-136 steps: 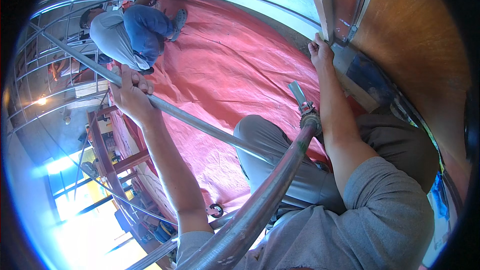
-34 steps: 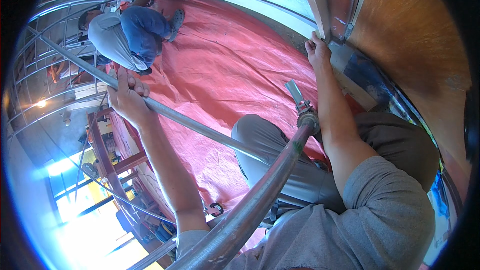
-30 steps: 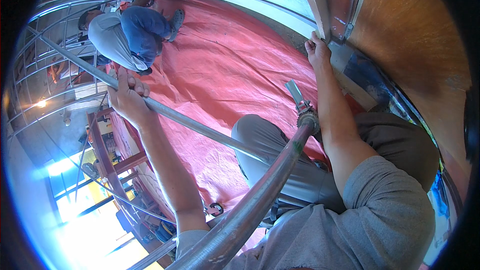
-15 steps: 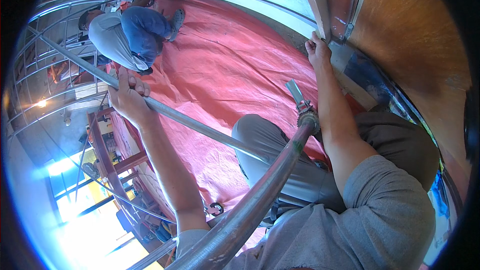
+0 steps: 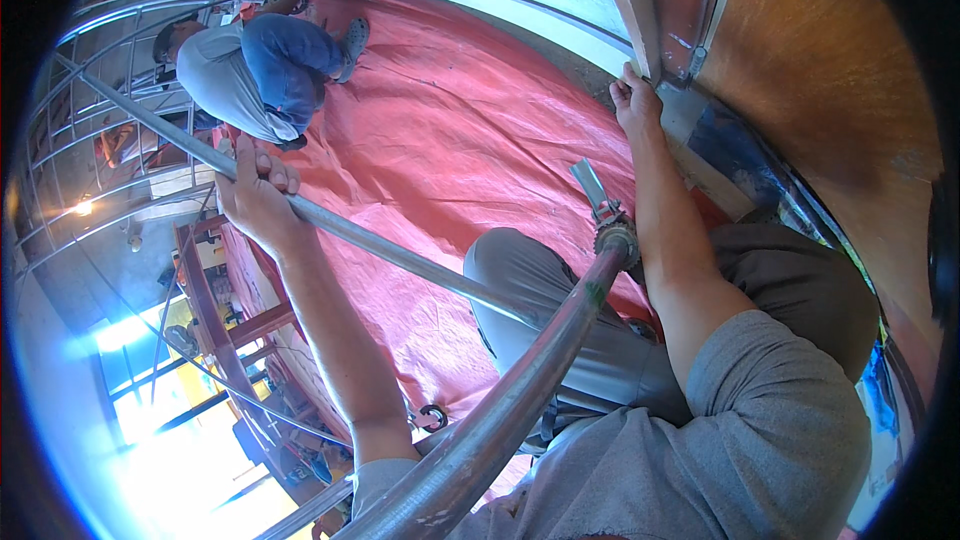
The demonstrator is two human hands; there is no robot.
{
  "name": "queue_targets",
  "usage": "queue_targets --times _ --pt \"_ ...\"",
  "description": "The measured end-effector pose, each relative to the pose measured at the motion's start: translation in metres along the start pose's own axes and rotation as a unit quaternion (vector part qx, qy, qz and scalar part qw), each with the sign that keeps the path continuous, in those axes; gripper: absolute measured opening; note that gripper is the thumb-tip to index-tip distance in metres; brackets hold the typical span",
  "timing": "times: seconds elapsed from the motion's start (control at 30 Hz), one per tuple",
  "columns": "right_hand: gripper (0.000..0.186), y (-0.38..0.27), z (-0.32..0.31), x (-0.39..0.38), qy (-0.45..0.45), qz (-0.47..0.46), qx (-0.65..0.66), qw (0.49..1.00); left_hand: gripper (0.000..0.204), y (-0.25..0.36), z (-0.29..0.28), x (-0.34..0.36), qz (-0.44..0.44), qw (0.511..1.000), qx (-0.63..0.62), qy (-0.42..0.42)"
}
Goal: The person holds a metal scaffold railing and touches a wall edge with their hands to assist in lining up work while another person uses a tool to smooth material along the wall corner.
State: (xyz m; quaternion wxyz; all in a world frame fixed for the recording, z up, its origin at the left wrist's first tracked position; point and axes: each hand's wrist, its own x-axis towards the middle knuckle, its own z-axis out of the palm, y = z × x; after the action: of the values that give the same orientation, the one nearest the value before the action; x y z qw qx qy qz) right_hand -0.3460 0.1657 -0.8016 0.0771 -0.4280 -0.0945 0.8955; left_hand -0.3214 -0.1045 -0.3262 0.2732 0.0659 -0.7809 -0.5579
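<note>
My left hand (image 5: 262, 198) is closed around a slanting grey metal tube (image 5: 395, 252), which runs from the upper left down toward my knee. With the arm stretched out on the right, my right hand (image 5: 636, 100) has its fingers closed together low by the wall corner, at the end of the white baseboard (image 5: 575, 28). Whatever is between those fingers is too small or hidden to make out. A thicker metal pipe (image 5: 500, 392) crosses in front of my body, with a clamp (image 5: 612, 227) at its far end, between my arms.
A wrinkled red sheet (image 5: 450, 110) covers the floor. At the far left another person (image 5: 235, 70) crouches by the wall, near stacked metal frames (image 5: 90, 130). A wooden door (image 5: 810, 70) stands to the right. A caster wheel (image 5: 432, 418) shows beside the thick pipe.
Both my hands hold their places, and the pipes have not moved. The other person's head has shifted very slightly.
</note>
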Motion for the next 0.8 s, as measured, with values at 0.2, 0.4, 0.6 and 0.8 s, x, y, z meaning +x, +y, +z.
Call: queue_targets --times 0.2,0.4,0.6,0.8 --pt "0.021 0.0002 -0.0018 0.0024 -0.006 0.002 0.000 1.000 0.009 0.0006 0.0000 0.0001 -0.004 1.000 -0.001 0.000" --pt "0.021 -0.0001 -0.0028 0.0038 -0.008 0.001 0.001 1.000 0.009 -0.0003 0.0001 0.0005 -0.002 1.000 0.000 0.001" --pt "0.021 0.0012 -0.0016 0.0027 -0.003 0.003 0.004 1.000 0.017 -0.0028 -0.0043 0.0037 -0.002 1.000 -0.007 -0.004" --pt "0.020 0.0016 -0.0047 0.0073 -0.017 0.000 0.002 1.000 0.024 -0.0048 -0.0050 0.0051 -0.001 1.000 -0.021 -0.008"
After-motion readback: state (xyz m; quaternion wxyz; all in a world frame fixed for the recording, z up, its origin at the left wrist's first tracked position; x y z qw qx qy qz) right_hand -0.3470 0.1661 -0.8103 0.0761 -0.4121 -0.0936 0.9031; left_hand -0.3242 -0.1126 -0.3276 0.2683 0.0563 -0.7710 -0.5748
